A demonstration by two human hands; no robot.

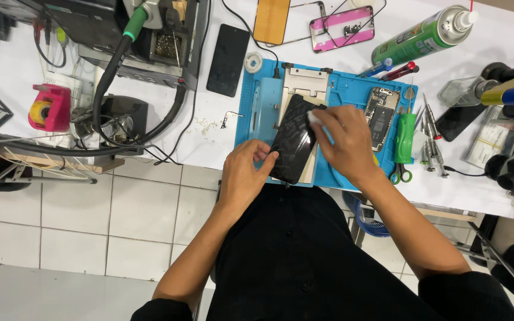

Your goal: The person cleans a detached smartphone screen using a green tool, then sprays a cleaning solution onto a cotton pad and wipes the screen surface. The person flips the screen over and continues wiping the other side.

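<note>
A black phone screen panel (291,142) lies tilted on a metal plate over the blue repair mat (346,89). My left hand (243,169) steadies its lower left edge with the fingertips. My right hand (345,139) presses a small white wipe (315,117) against the panel's upper right corner. An opened phone body (381,113) with its inner parts showing rests on the mat just right of my right hand.
Green-handled scissors (404,139), tweezers and screwdrivers (431,134) lie right of the mat. A green spray can (423,37), a pink phone frame (342,28), an orange panel (270,19) and a black phone (228,59) sit behind. A soldering station (144,41), cables and pink tape dispenser (50,107) stand left.
</note>
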